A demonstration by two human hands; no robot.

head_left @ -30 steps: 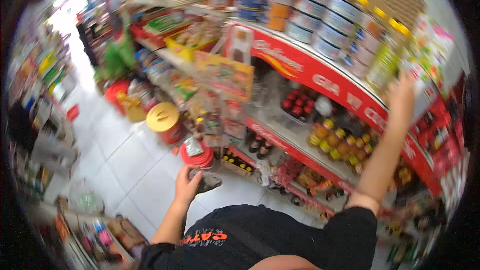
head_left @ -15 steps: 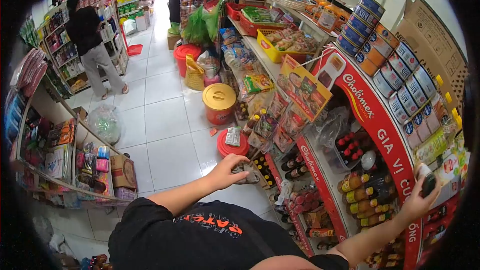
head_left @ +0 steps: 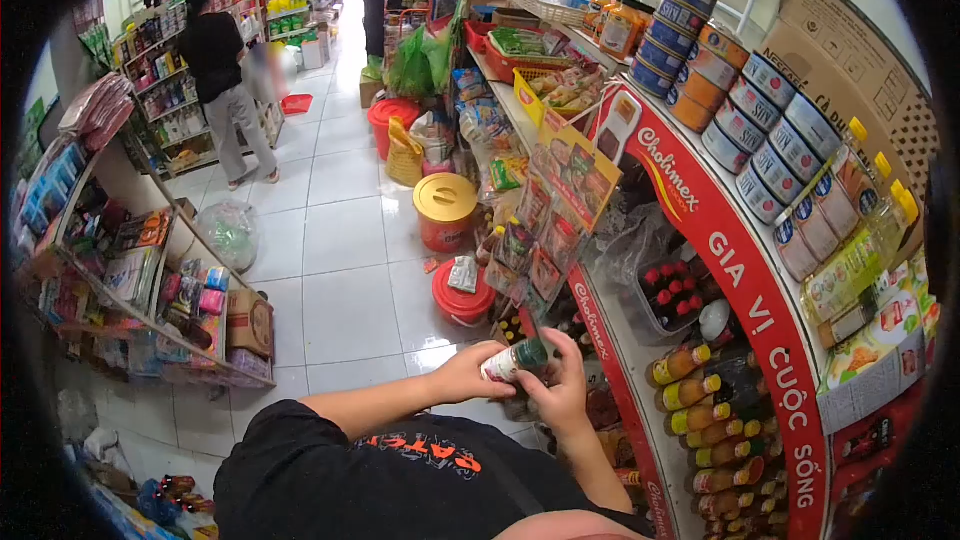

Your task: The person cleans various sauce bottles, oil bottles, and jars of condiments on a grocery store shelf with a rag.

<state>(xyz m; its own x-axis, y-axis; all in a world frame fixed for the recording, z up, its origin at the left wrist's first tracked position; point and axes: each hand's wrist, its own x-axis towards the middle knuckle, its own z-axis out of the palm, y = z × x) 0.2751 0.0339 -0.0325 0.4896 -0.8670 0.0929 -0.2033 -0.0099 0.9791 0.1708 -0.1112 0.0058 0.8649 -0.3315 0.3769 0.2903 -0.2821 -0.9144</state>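
A small jar (head_left: pixel 503 364) with a dark green end and a white label is held between my two hands in front of my chest. My left hand (head_left: pixel 466 372) is closed round its labelled end. My right hand (head_left: pixel 562 390) grips the dark green end, fingers over the top and thumb below. Something greyish and dark shows under the jar between the hands; whether it is the grey cloth is hard to make out. Beyond the hands, a red lidded bucket (head_left: pixel 463 302) stands on the floor with a silvery packet (head_left: pixel 463 274) on its lid.
A red-fronted shelf unit (head_left: pixel 735 240) curves along my right, with stacked tins (head_left: pixel 770 130) on top and sauce bottles (head_left: pixel 700 420) below. A shelf of packaged goods (head_left: pixel 150 290) stands left of the tiled aisle (head_left: pixel 330 230). A person in black (head_left: pixel 215 60) stands farther up.
My right hand has come from the top of the right shelf to my chest, bringing the jar to my left hand. The view has shifted slightly, and the distant person now faces more sideways.
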